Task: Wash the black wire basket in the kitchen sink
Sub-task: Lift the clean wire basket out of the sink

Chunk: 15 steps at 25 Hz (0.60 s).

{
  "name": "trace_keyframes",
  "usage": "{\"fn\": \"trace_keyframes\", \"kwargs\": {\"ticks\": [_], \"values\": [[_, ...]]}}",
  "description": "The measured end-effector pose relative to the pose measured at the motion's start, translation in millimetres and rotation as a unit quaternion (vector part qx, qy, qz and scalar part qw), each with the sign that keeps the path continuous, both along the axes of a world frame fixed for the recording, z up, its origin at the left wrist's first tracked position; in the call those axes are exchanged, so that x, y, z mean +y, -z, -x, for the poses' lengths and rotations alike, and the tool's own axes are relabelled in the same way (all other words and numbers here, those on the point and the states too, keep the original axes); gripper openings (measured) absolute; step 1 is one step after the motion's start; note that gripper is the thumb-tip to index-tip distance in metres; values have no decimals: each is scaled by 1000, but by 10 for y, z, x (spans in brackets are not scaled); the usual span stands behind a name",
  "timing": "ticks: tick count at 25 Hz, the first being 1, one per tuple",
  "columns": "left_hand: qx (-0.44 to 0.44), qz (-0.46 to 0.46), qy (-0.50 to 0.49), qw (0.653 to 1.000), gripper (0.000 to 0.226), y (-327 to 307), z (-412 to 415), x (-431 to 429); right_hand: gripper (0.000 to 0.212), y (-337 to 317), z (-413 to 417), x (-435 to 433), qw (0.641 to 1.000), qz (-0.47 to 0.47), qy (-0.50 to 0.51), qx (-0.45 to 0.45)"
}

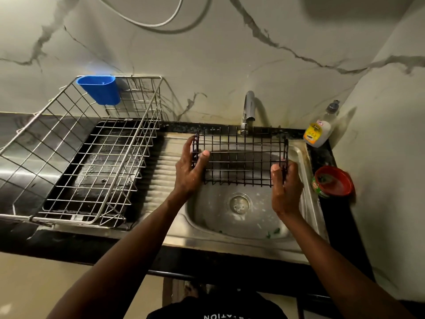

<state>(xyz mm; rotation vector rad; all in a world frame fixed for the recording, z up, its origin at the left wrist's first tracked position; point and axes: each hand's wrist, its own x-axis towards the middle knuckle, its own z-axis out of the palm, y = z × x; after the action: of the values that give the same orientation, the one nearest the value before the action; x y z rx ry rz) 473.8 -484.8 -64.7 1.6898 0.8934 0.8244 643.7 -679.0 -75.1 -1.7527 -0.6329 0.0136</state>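
- Head view: 2 bare hands hold the black wire basket (241, 153) over the basin of the steel sink (230, 229), lifted off its floor, with the basket's far edge just below the spout of the tap (248, 109).
- The left hand (190, 171) grips the basket's left end, fingers curled round the end wires and thumb pressed on the front grid.
- The right hand (286, 187) grips the lower right corner, thumb upright against the front and fingers wrapped behind the end panel.
- Both hands look wet.
- The drain (239, 203) shows below the basket, and a few green scraps (273, 232) lie near the basin's front edge.
- Left of the basin, past the ribbed drainboard, a steel dish rack (92, 157) stands on a black tray (96, 178); a blue cup (100, 88) hangs on its back rail.
- Right of the sink, a dish soap bottle (318, 131) stands in the corner, with a red-rimmed tub (333, 181) nearer the front.
- Whether water runs from the tap cannot be told.
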Motion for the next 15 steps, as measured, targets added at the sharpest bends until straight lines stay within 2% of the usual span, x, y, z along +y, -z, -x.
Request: {"fn": "trace_keyframes", "kwargs": {"ticks": [1, 2, 3, 5, 6, 7, 10, 11, 13, 15], "values": [[-2, -33, -1, 999, 51, -1, 2, 5, 37, -9, 46, 15, 1000, -15, 1, -4], [28, -15, -11, 999, 52, 33, -33, 41, 40, 34, 42, 63, 999, 11, 11, 30], [70, 53, -19, 996, 56, 26, -84, 62, 46, 74, 13, 130, 993, 70, 23, 92], [215, 211, -36, 953, 69, 14, -163, 87, 68, 166, -71, 234, 934, 244, 59, 252], [268, 253, -43, 929, 68, -6, -155, 76, 76, 190, -79, 260, 907, 301, 58, 290], [288, 272, -57, 916, 65, -27, -124, 72, 80, 192, -71, 271, 895, 328, 46, 299], [235, 252, -61, 937, 60, -213, -14, 157, 63, 59, -2, 366, 923, 285, 35, 257], [211, 230, -56, 948, 63, -283, 32, 207, 63, -19, 39, 402, 940, 251, 33, 230], [140, 213, -40, 966, 80, -478, 155, 314, 60, -199, 126, 527, 976, 158, 27, 147], [94, 207, -16, 974, 100, -644, 293, 461, 52, -320, 176, 706, 992, 72, 39, 93]]}}
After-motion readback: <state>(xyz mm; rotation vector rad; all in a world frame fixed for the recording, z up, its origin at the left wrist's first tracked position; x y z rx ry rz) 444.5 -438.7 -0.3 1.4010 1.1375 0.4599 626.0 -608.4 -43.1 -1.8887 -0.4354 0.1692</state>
